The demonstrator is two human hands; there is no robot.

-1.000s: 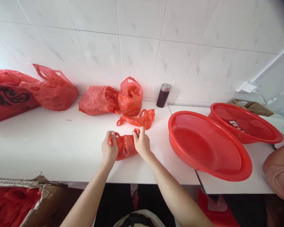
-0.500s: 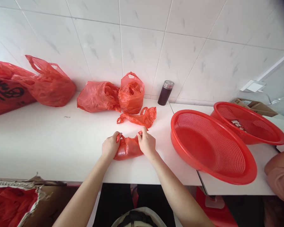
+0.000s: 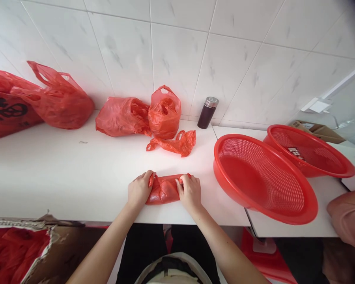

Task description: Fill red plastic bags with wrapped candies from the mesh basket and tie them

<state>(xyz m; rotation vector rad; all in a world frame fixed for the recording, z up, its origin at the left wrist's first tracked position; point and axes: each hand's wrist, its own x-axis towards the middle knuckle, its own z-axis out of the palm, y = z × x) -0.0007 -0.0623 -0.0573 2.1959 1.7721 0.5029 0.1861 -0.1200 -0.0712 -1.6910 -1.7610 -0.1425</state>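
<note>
A filled red plastic bag (image 3: 165,191) lies near the front edge of the white table, stretched out sideways between my hands. My left hand (image 3: 140,188) is closed on its left end, fingers curled over the gathered plastic. At the other end, my right hand (image 3: 189,191) pinches the plastic, with a bit of red showing above the fingers. What is inside the bag cannot be made out. Just beyond my hands lies a crumpled, flat red plastic bag (image 3: 177,146).
Along the tiled wall stand several red bags, among them an upright one (image 3: 165,118), and a dark thermos (image 3: 207,114). Two red perforated baskets, the nearer one (image 3: 242,193) and another (image 3: 337,167), sit right. A cardboard box (image 3: 51,244) is lower left; a person's arm (image 3: 347,217) rests at right.
My hands have come down toward me and spread slightly apart. The bag's top edge, raised in peaks before, is now pulled straighter and lies flatter between them.
</note>
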